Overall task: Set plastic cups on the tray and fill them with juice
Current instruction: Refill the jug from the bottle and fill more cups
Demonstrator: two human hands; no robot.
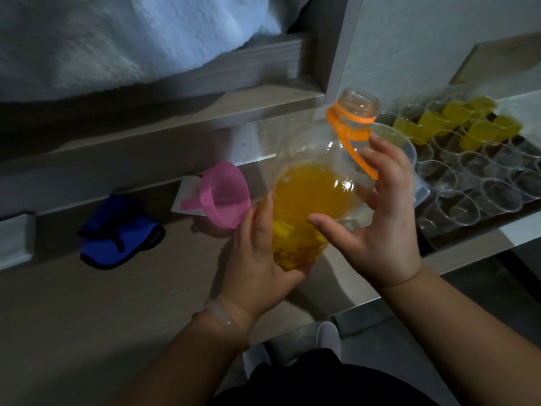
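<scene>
Above the wooden counter (117, 303), you hold the uncapped juice bottle (316, 189) tilted between both hands: your left hand (257, 259) grips its base, and your right hand (377, 230) wraps its upper body, thumb across the front. Just right of it, the tray (474, 227) carries rows of clear plastic cups (465, 206); those at the far end hold yellow juice. A pink funnel (225, 194) and a blue cloth (120, 230) lie left of the bottle.

A wood-look desk (87, 303) is carrying a folded blue cloth (120, 232) and a pink funnel (224, 194) lying on a white packet (183, 197); rightward, a dark tray (480, 227) is holding plastic cups (456, 209), some juice-filled
</scene>
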